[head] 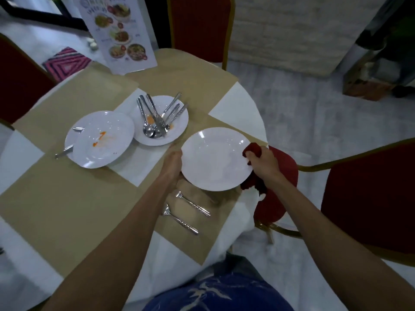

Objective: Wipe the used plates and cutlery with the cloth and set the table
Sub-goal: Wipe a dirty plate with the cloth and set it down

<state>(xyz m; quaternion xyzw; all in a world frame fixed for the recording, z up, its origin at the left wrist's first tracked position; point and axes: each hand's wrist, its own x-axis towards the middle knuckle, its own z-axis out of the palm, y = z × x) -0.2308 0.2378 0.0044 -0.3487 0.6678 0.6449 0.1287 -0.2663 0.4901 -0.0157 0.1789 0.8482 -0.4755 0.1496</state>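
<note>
1. The left hand grips the near-left rim of a white plate, which is held over the tabletop's right edge. I cannot see the fingers beneath it.
2. The right hand is curled tight round a red cloth, bunched against the plate's right rim. The rest of the cloth hangs below the plate.
3. The held plate's face looks clean to me.
4. Two pieces of cutlery lie side by side on the beige runner, just nearer than the plate.
5. To the left, a smeared plate with orange marks sits on another plate, and a metal handle pokes out between them.
6. Touching that stack, a third plate carries a heap of spoons and forks.
7. A menu card stands at the far edge, with red chairs ringing the tabletop.
</note>
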